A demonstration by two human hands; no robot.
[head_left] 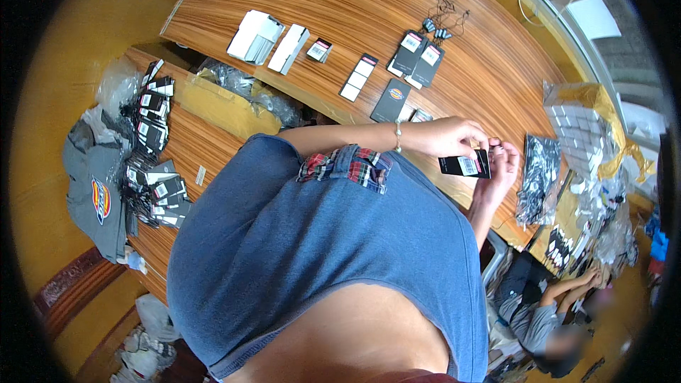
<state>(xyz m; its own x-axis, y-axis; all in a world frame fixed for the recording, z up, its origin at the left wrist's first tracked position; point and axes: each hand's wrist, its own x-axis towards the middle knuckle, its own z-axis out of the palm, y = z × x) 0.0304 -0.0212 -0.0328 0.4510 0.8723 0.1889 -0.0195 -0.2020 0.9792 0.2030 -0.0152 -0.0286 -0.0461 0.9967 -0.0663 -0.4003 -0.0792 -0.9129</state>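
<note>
Over the near edge of the table, both hands meet on a black hang tag with a white barcode sticker. My left hand, a bracelet at its wrist, pinches the tag's upper edge. Curled at the tag's right end, my right hand grips it too; some of its fingers are partly hidden. Just left of my hands lie a dark card with a coloured logo and a small stickered piece. Farther back are two black tags with dark cords. A narrow strip of labels rests left of them.
Stacks of white cards stand at the back left. Many black tags and a grey garment lie left. At right are a bundle of black cords and a plastic-wrapped box. Another person works at lower right.
</note>
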